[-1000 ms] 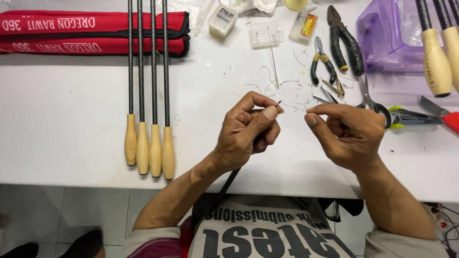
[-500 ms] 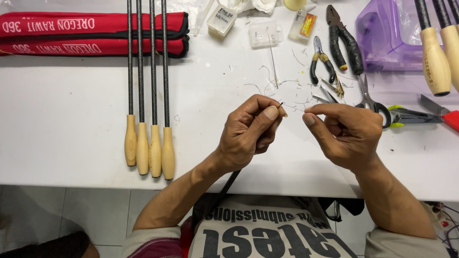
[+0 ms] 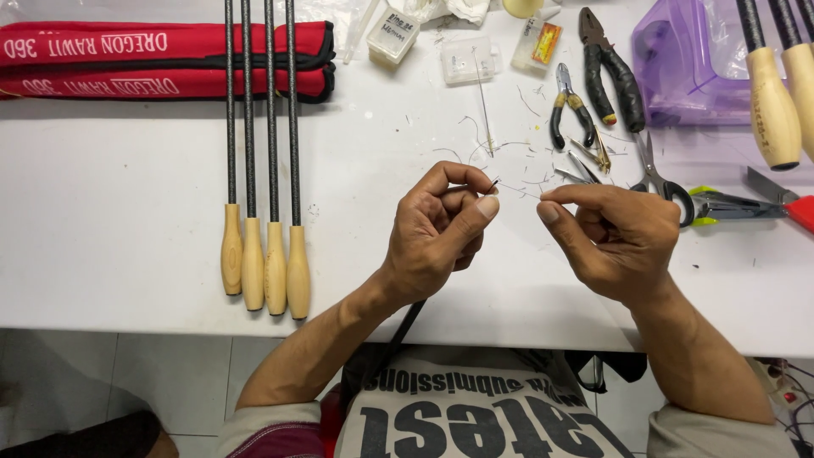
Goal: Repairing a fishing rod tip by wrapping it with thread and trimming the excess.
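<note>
Rod tip (image 3: 493,183) pinched in L hand (image 3: 437,229), pointing right twd R hand (image 3: 615,237), which pinches thread (image 3: 519,192); hands slightly apart.

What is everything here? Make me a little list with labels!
left hand: pinches a thin dark rod tip
right hand: pinches a fine thread toward that tip
table: white, with thread scraps
rods: four, dark with wooden handles, side by side at left
red bag: far left
pliers: black handles, far side
scissors: near right hand
purple box: far right
</note>
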